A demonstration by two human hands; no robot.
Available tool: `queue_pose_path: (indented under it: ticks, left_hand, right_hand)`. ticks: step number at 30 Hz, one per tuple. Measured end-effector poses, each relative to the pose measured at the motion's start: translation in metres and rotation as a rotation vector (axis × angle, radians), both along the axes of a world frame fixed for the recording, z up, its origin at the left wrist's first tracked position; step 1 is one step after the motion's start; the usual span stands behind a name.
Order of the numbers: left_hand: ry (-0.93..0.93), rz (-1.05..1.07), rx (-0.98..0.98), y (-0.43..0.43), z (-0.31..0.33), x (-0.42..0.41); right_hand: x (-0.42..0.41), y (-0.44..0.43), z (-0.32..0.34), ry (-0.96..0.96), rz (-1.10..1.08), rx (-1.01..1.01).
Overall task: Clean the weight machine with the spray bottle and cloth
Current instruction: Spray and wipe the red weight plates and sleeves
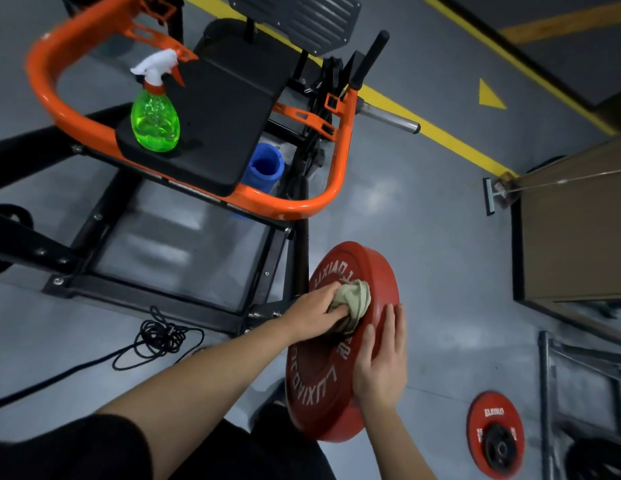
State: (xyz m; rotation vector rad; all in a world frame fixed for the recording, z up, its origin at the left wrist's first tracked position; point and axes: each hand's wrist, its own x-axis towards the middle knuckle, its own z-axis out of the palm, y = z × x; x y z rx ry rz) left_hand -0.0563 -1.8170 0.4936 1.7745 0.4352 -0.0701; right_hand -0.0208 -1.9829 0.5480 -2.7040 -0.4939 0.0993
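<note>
A large red weight plate [323,386] with white lettering stands on edge beside the black machine frame [184,296]. My left hand [316,313] presses a bunched beige cloth [354,301] against the plate's face near its centre. My right hand [382,362] lies flat over the plate's right rim, fingers spread, steadying it. A green spray bottle [155,116] with a white and orange trigger stands upright on the machine's black pad [226,109], inside the orange tube frame [298,204], well away from both hands.
A blue foam roller [264,168] stands under the pad. A coiled black cable [160,337] lies on the grey floor at left. A smaller red plate [494,434] leans at lower right near a metal rack [548,393]. A chrome plate peg [392,121] sticks out right.
</note>
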Motion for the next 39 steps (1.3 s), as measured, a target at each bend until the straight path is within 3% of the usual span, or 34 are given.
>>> queue_pose_path:
  ticks: [8, 12, 16, 19, 21, 26, 30, 34, 39]
  left_hand:
    - [0.081, 0.036, -0.062, -0.002, 0.004, 0.004]
    - [0.165, 0.037, -0.127, -0.011, 0.014, -0.004]
    - [0.228, -0.058, -0.146, -0.041, 0.011, -0.032]
    - [0.248, 0.018, -0.195, -0.071, 0.003, -0.057]
    - [0.283, 0.086, -0.188, -0.087, 0.004, -0.065]
    - [0.247, 0.348, -0.012, -0.082, 0.032, -0.017]
    - [0.201, 0.564, -0.197, -0.029, 0.039, 0.046]
    - [0.199, 0.393, -0.106, -0.015, 0.049, 0.072]
    - [0.348, 0.211, -0.077, -0.050, 0.029, 0.016]
  right_hand:
    - [0.071, 0.047, 0.014, 0.210, 0.090, -0.139]
    - [0.128, 0.091, 0.006, 0.189, 0.050, 0.053]
    - [0.128, 0.099, -0.002, 0.209, 0.042, 0.015]
    - [0.085, 0.061, -0.003, 0.138, 0.193, -0.055]
    - [0.055, 0.027, -0.001, 0.070, 0.251, 0.003]
    - [0.027, -0.031, -0.007, 0.082, 0.369, 0.094]
    - [0.014, -0.031, -0.007, 0.151, 0.329, 0.072]
    - [0.012, -0.030, -0.002, 0.210, 0.323, 0.006]
    - [0.017, -0.033, -0.004, 0.197, 0.405, -0.015]
